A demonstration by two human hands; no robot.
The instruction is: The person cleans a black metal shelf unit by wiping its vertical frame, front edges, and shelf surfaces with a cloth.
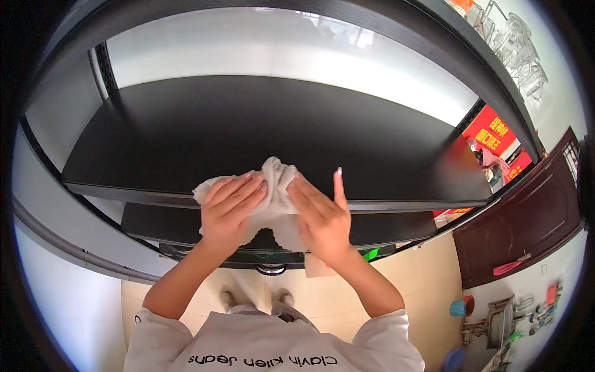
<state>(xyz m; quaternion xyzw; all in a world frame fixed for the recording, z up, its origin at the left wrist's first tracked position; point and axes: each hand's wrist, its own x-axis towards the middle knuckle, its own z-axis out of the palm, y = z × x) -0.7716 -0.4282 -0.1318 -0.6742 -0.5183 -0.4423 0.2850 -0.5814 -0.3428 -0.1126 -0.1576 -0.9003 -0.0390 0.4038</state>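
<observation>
A damp-looking whitish cloth (273, 186) is bunched up at the front edge of a black shelf (260, 124), with part of it hanging below the edge. My left hand (229, 211) presses on its left side, fingers together and pointing toward the shelf. On the right side, my right hand (322, 217) holds the cloth with its fingers, while one outer finger sticks up apart from it. The middle of the cloth is gathered into a fold between both hands. The palms' undersides are hidden.
A lower black shelf (167, 224) lies beneath. Red boxes (493, 133) stand beyond the right end. A dark brown door (520, 211), a blue bucket (457, 308) and a rack of utensils (501, 322) are at the right. The frame's top bar (297, 5) arches overhead.
</observation>
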